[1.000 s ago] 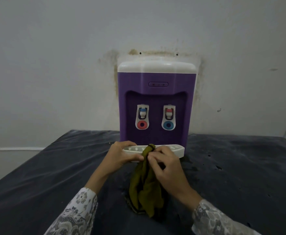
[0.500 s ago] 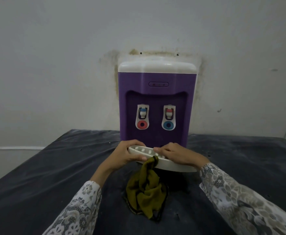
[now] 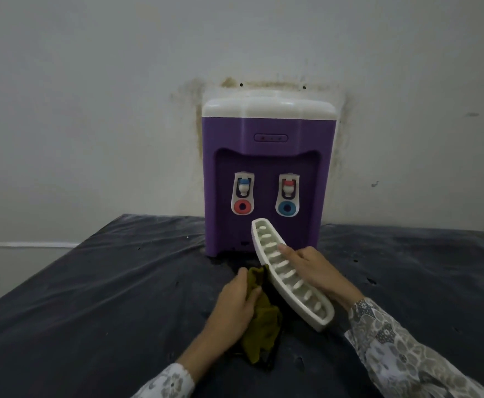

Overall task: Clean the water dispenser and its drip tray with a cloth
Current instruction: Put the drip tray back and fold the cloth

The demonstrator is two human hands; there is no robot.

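A purple water dispenser [image 3: 268,156] with a white top and two taps stands against the wall. Its white slotted drip tray [image 3: 292,285] is off the dispenser, held up in front of it and turned lengthwise, tilted, one end toward the taps. My right hand [image 3: 318,274] grips the tray from the right side, thumb on its grille. My left hand [image 3: 232,305] is closed on an olive-green cloth [image 3: 261,328] just left of the tray; the cloth's lower part rests on the table.
The dispenser sits on a dark grey table [image 3: 91,297] whose left edge runs diagonally. A stained white wall [image 3: 120,96] stands behind. Small dark spots mark the tabletop to the right.
The tray has come away from the dispenser and swung from crosswise to lengthwise in my right hand. My left hand left the tray and took hold of the cloth.
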